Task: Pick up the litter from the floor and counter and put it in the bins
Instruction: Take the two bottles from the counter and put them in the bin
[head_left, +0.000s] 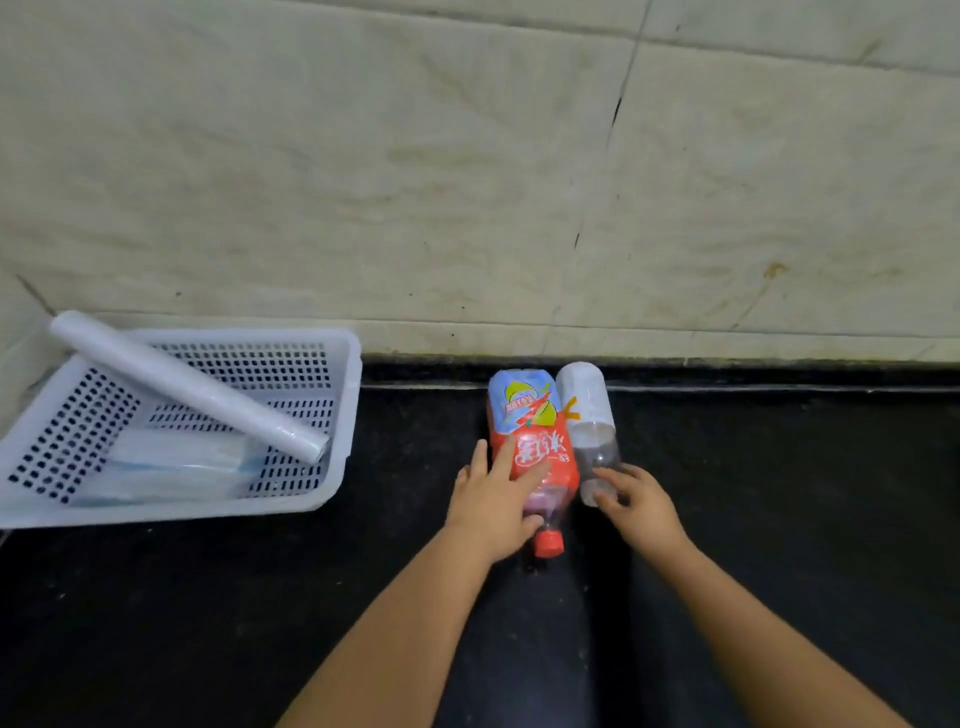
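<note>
Two empty plastic bottles lie side by side on the black counter (779, 519), against the wall. The left bottle (540, 415) has a red and blue label and a red cap pointing toward me. The right bottle (589, 410) is clear with a white label. My left hand (493, 501) rests on the red-labelled bottle's lower part, with the fingers spread over it. The fingers of my right hand (639, 501) curl around the neck end of the clear bottle.
A white perforated plastic basket (343, 415) sits at the left, holding a roll of clear film (192, 387) and a flat plastic packet (171, 467). A pale tiled wall (467, 182) rises right behind the counter.
</note>
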